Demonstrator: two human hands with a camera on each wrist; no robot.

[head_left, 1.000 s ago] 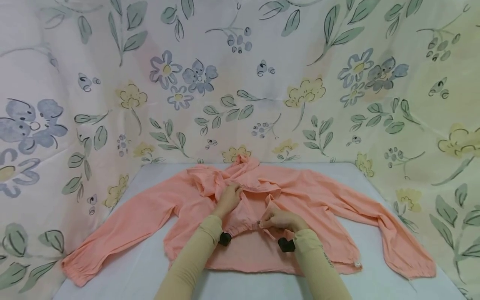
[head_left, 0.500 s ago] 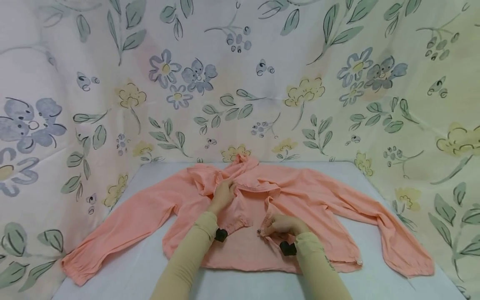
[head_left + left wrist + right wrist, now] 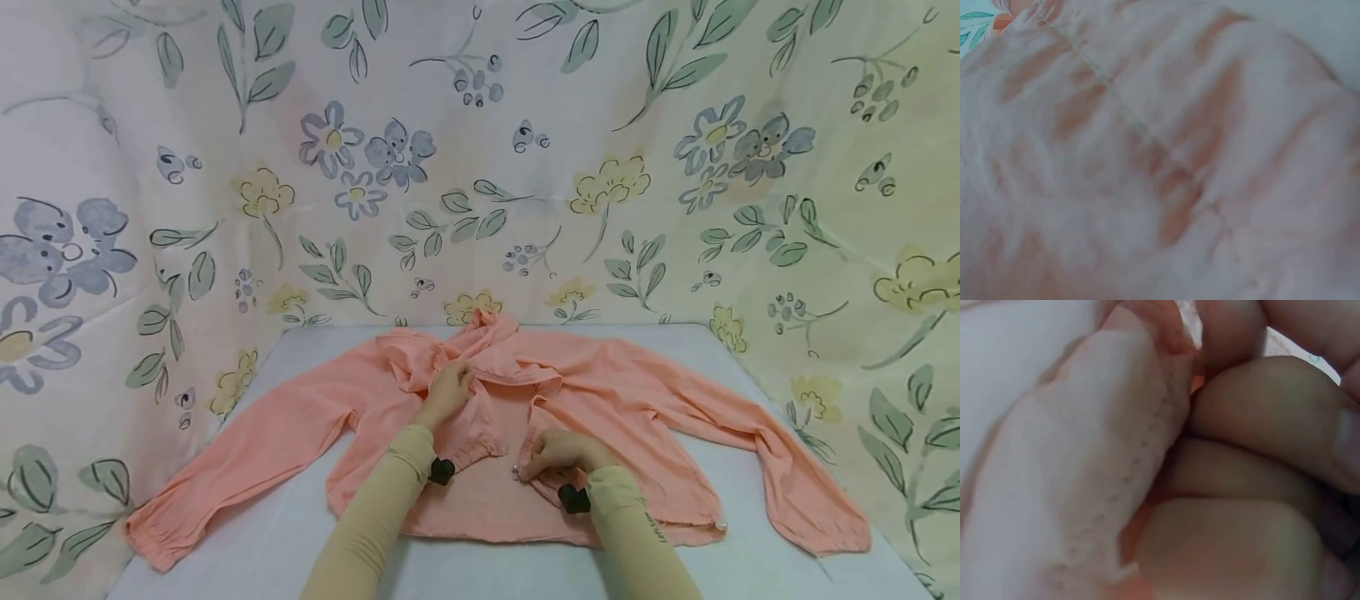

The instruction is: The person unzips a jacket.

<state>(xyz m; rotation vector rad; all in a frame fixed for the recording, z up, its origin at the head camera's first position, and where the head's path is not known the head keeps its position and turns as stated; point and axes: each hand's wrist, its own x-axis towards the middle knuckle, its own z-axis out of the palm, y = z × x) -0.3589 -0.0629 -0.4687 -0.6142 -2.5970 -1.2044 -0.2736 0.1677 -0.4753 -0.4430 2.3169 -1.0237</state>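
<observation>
A peach-pink hooded jacket (image 3: 615,392) lies spread out, its front parted over the back panel (image 3: 495,500). My left hand (image 3: 450,390) grips the left front edge just below the collar. Near the bottom of the right front edge, my right hand (image 3: 562,454) pinches the cloth, and a small metallic piece (image 3: 516,472) shows at its fingertips. In the right wrist view, curled fingers (image 3: 1235,544) lie against a stitched strip of cloth (image 3: 1104,456). Gathered cloth with a seam (image 3: 1110,87) fills most of the left wrist view.
The jacket's sleeves stretch out to a left cuff (image 3: 157,542) and a right cuff (image 3: 840,533). Its bunched hood (image 3: 480,333) lies at the back. A white table (image 3: 247,533) is beneath, with floral curtains (image 3: 480,150) behind and at both sides.
My left hand has moved left with its front edge, parting the two jacket fronts further. My right hand has moved slightly right and nearer, still holding its edge.
</observation>
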